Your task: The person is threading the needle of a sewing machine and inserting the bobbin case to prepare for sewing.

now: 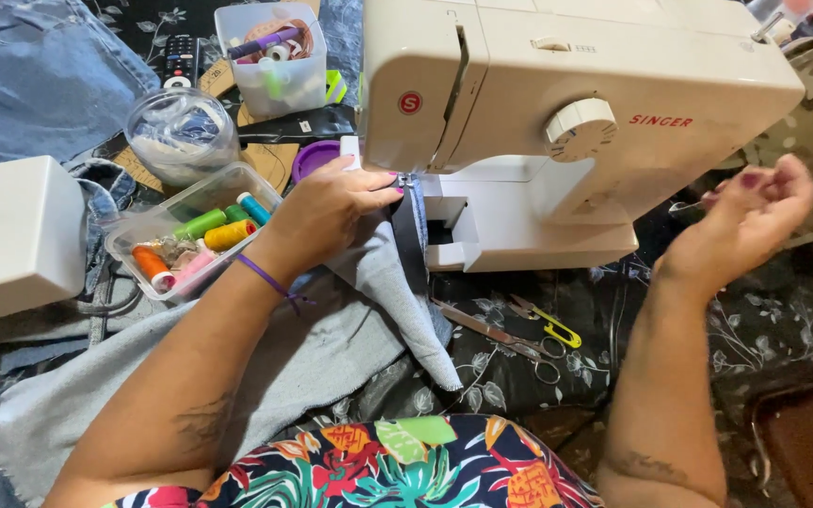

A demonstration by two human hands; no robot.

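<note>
Grey fabric (378, 273) fed under a white sewing machine (557, 122), seam barely begun.

The left hand (331, 212) presses flat on the folded cloth at the needle; the right hand (750, 221), loosely curled and holding nothing visible, hovers at three o'clock. Most of the pale, frayed-edged length (draped toward seven o'clock) remains unstitched; scissors (510, 334) lie nearby.
</note>
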